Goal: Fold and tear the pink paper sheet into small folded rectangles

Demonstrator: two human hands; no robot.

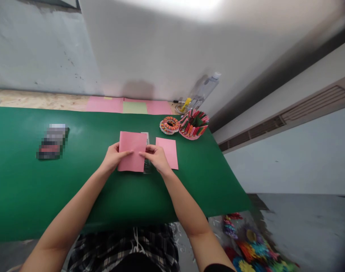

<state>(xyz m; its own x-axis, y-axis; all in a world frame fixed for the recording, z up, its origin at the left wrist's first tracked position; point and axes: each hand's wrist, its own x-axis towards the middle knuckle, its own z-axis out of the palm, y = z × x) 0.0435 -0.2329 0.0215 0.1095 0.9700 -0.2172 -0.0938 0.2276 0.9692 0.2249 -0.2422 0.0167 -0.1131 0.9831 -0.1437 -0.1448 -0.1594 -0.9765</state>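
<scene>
Both hands are engaged on a single item, a rectangular pink paper (135,145), which stands over the green tabletop (118,200) in front of the person, roughly midway between the forearms. The left hand (112,156) pinches the left edge, thumb laid flat across the near face and fingers tucked behind. The right hand (157,156) closes on the right edge in like manner, its thumb tip near the other thumb; how far its fingers reach behind is hidden. A clear strip (147,168) with markings, apparently a ruler, shows partly from behind the right edge; whether it touches the paper cannot be determined. A second pink sheet (171,151) lies flat just right of the right hand. Further back stand orange-and-white rings (170,124) and, beside them, a round holder of folded papers (193,124). As to handling, the paper is judged very light and thin, moderately stiff when flat, yet easily creased or torn; whether it is one layer or several cannot be told. Grip is judged adequate on the matt-looking surface. Recommended hold: opposite side edges, thumbs spread flat, light pressure, with the corners left free to avoid dog-ears.
</scene>
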